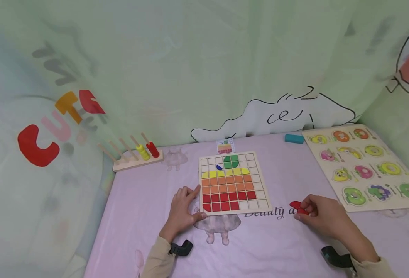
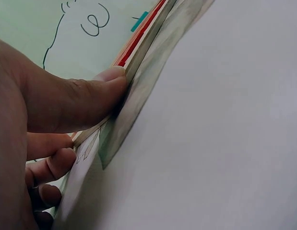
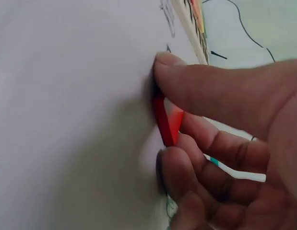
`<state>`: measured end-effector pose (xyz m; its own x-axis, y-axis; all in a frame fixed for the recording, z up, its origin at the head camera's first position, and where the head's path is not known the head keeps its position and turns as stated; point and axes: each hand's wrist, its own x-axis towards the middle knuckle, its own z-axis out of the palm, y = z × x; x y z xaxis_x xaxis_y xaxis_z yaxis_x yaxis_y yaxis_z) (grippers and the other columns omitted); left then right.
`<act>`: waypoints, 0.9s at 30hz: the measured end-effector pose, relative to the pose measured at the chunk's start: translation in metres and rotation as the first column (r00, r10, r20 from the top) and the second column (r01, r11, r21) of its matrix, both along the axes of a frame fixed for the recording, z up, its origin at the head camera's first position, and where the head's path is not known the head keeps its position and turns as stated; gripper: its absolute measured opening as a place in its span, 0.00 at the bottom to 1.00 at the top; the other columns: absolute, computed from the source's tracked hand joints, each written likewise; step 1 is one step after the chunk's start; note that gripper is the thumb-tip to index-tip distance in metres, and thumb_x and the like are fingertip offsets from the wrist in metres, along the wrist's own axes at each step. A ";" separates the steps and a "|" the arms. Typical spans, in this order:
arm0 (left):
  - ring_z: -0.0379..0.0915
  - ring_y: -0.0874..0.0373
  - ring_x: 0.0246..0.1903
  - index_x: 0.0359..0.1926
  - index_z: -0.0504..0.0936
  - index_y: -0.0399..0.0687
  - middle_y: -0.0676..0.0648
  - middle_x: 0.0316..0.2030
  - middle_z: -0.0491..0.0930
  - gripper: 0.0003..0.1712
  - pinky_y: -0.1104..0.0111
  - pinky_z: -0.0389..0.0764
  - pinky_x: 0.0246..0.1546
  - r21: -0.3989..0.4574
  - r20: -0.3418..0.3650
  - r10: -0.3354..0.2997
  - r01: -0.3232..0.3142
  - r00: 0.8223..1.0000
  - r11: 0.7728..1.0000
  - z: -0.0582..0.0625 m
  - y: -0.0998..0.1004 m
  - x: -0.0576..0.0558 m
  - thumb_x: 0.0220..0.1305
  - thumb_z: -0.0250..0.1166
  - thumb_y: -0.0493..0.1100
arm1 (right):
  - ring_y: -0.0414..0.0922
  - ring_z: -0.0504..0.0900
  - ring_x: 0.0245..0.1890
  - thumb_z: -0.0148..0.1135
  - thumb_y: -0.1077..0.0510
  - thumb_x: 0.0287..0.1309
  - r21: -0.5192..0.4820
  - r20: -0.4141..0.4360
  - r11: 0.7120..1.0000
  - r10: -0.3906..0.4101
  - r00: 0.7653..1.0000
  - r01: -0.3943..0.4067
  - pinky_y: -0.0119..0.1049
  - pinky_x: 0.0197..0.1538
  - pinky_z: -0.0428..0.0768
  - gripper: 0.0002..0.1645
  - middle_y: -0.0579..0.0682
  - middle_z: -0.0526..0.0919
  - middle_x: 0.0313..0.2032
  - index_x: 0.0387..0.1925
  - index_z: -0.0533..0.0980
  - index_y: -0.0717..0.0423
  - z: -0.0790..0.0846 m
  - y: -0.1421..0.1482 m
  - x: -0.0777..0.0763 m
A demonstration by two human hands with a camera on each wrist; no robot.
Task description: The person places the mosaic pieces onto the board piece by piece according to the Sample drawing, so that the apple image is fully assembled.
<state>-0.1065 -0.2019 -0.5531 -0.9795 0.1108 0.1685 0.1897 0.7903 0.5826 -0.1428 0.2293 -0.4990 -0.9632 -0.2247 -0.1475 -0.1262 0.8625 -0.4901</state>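
A wooden grid board (image 1: 263, 193) lies flat, filled in part with red, orange, yellow and green tiles and one small blue piece (image 1: 219, 167). My left hand (image 1: 181, 210) holds its lower left corner, thumb at the near edge and fingers along the left edge. In the left wrist view the thumb (image 2: 81, 100) presses against the board's edge. To the right of the board, just over the cloth, my right hand (image 1: 324, 216) pinches a red tile (image 1: 296, 204). The right wrist view shows that red tile (image 3: 168, 120) between thumb and fingers; its full outline is hidden.
A pattern card (image 1: 225, 146) lies behind the board. At the back left stands a peg counter (image 1: 138, 164) with yellow and red beads. A teal block (image 1: 294, 138) and a fruit puzzle board (image 1: 329, 154) lie to the right, before a hanging cloth wall (image 1: 204, 69).
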 end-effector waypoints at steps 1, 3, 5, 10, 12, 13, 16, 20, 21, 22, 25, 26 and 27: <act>0.62 0.58 0.43 0.76 0.74 0.49 0.50 0.44 0.73 0.54 0.62 0.65 0.46 0.002 0.000 -0.001 0.001 1.000 1.000 0.000 0.000 0.000 0.45 0.79 0.56 | 0.45 0.74 0.31 0.84 0.52 0.50 0.001 0.003 1.000 0.006 1.000 -0.006 0.31 0.31 0.71 0.23 0.47 0.79 0.29 0.39 0.81 0.60 0.001 -0.001 0.000; 0.62 0.58 0.44 0.76 0.74 0.50 0.50 0.44 0.73 0.54 0.62 0.65 0.47 0.004 0.005 -0.002 0.002 1.000 1.000 -0.001 0.000 0.000 0.45 0.79 0.56 | 0.45 0.74 0.32 0.83 0.53 0.51 -0.003 0.018 1.000 0.021 1.000 -0.021 0.31 0.32 0.73 0.23 0.48 0.79 0.30 0.40 0.80 0.61 0.003 -0.002 0.000; 0.62 0.58 0.44 0.76 0.74 0.50 0.50 0.44 0.73 0.54 0.62 0.64 0.47 0.003 0.011 0.000 0.000 1.000 1.000 -0.001 0.000 0.001 0.45 0.79 0.56 | 0.45 0.74 0.32 0.83 0.53 0.52 -0.017 0.039 0.999 0.037 0.999 -0.036 0.30 0.32 0.73 0.23 0.48 0.80 0.31 0.42 0.79 0.61 0.006 -0.003 0.000; 0.62 0.58 0.45 0.76 0.74 0.50 0.50 0.44 0.73 0.54 0.62 0.65 0.47 0.002 0.020 0.012 -0.012 1.000 1.000 0.001 0.000 0.001 0.45 0.78 0.55 | 0.40 0.72 0.27 0.79 0.56 0.56 -0.102 -0.021 0.991 0.086 0.996 -0.088 0.30 0.29 0.70 0.21 0.44 0.77 0.27 0.47 0.78 0.55 0.006 -0.009 0.001; 0.62 0.58 0.45 0.76 0.74 0.50 0.51 0.44 0.73 0.54 0.62 0.64 0.47 0.000 0.022 0.016 -0.016 1.000 1.000 0.001 -0.001 0.001 0.44 0.78 0.55 | 0.36 0.70 0.24 0.79 0.58 0.56 -0.153 -0.105 0.981 0.106 0.989 -0.121 0.30 0.28 0.69 0.19 0.41 0.76 0.25 0.47 0.80 0.52 0.004 -0.012 0.000; 0.62 0.58 0.45 0.76 0.74 0.50 0.51 0.44 0.73 0.54 0.62 0.65 0.47 0.001 0.022 0.015 -0.015 1.000 1.000 0.001 -0.001 0.002 0.45 0.78 0.55 | 0.35 0.70 0.23 0.80 0.58 0.56 -0.177 -0.140 0.975 0.108 0.984 -0.132 0.30 0.28 0.70 0.19 0.39 0.77 0.24 0.46 0.81 0.51 0.002 -0.013 -0.001; 0.62 0.58 0.45 0.76 0.74 0.50 0.51 0.45 0.73 0.54 0.62 0.65 0.47 0.002 0.020 0.011 -0.011 1.000 1.000 0.001 -0.001 0.001 0.45 0.79 0.54 | 0.32 0.72 0.21 0.82 0.59 0.53 -0.254 -0.224 0.956 0.091 0.970 -0.148 0.29 0.28 0.73 0.18 0.38 0.81 0.24 0.44 0.83 0.50 -0.002 -0.021 -0.005; 0.62 0.58 0.45 0.76 0.74 0.49 0.51 0.45 0.73 0.54 0.61 0.65 0.48 0.011 0.021 0.006 -0.006 1.000 1.000 0.001 -0.001 0.001 0.45 0.80 0.54 | 0.33 0.79 0.23 0.85 0.62 0.47 -0.356 -0.228 0.927 0.032 0.973 -0.114 0.26 0.31 0.77 0.22 0.41 0.87 0.25 0.44 0.84 0.53 -0.007 -0.035 -0.008; 0.62 0.58 0.45 0.76 0.74 0.50 0.51 0.45 0.73 0.54 0.62 0.65 0.48 0.010 0.023 0.006 -0.006 1.000 1.000 0.001 -0.001 0.001 0.45 0.80 0.54 | 0.33 0.80 0.24 0.85 0.62 0.46 -0.385 -0.220 0.916 0.024 0.975 -0.109 0.26 0.32 0.78 0.23 0.42 0.88 0.26 0.45 0.84 0.55 -0.008 -0.038 -0.008; 0.62 0.58 0.45 0.76 0.74 0.50 0.51 0.45 0.73 0.54 0.61 0.65 0.48 0.008 0.023 0.006 -0.006 1.000 1.000 0.001 -0.001 0.001 0.45 0.80 0.54 | 0.33 0.82 0.25 0.85 0.62 0.46 -0.411 -0.204 0.906 0.016 0.979 -0.101 0.25 0.33 0.78 0.23 0.43 0.89 0.27 0.46 0.84 0.56 -0.009 -0.042 -0.009; 0.62 0.59 0.45 0.76 0.74 0.51 0.51 0.45 0.73 0.54 0.62 0.65 0.48 -0.003 0.024 0.006 -0.006 1.000 1.000 0.000 -0.001 0.001 0.45 0.80 0.55 | 0.34 0.85 0.28 0.82 0.61 0.51 -0.475 -0.138 0.876 0.020 0.990 -0.084 0.25 0.37 0.77 0.23 0.45 0.91 0.30 0.50 0.84 0.58 -0.010 -0.053 -0.010; 0.62 0.59 0.45 0.76 0.74 0.51 0.51 0.45 0.73 0.54 0.62 0.65 0.48 -0.008 0.021 0.007 -0.007 1.000 1.000 0.000 -0.001 0.000 0.45 0.80 0.55 | 0.34 0.86 0.30 0.81 0.61 0.54 -0.496 -0.109 0.864 0.031 0.994 -0.081 0.26 0.38 0.77 0.23 0.46 0.91 0.31 0.52 0.84 0.58 -0.010 -0.057 -0.011; 0.62 0.59 0.45 0.76 0.74 0.51 0.51 0.45 0.73 0.54 0.62 0.65 0.48 -0.009 0.019 0.006 -0.006 1.000 1.000 0.000 -0.001 0.000 0.45 0.80 0.55 | 0.34 0.86 0.31 0.79 0.61 0.57 -0.511 -0.081 0.856 0.042 0.996 -0.078 0.26 0.39 0.78 0.23 0.47 0.91 0.33 0.54 0.84 0.58 -0.011 -0.061 -0.011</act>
<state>-0.1066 -0.2027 -0.5536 -0.9831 0.1065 0.1486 0.1738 0.7969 0.5786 -0.1539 0.1687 -0.5097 -0.9488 -0.3089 0.0665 -0.2161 0.4807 -0.8499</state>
